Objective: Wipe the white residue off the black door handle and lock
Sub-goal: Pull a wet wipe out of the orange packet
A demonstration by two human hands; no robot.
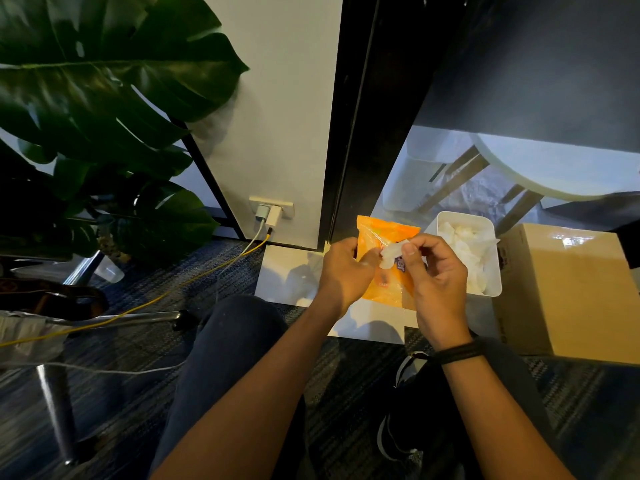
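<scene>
An orange pack of wet wipes is held low in front of the black door frame. My left hand grips the pack by its left side. My right hand pinches a white wipe sticking out of the pack's front. The door handle and lock are out of view.
A white bin with crumpled white wipes stands right of the pack, beside a cardboard box. A large-leaved plant fills the left. Chargers sit in a wall socket, with a yellow cable across the carpet. Chair legs stand at lower left.
</scene>
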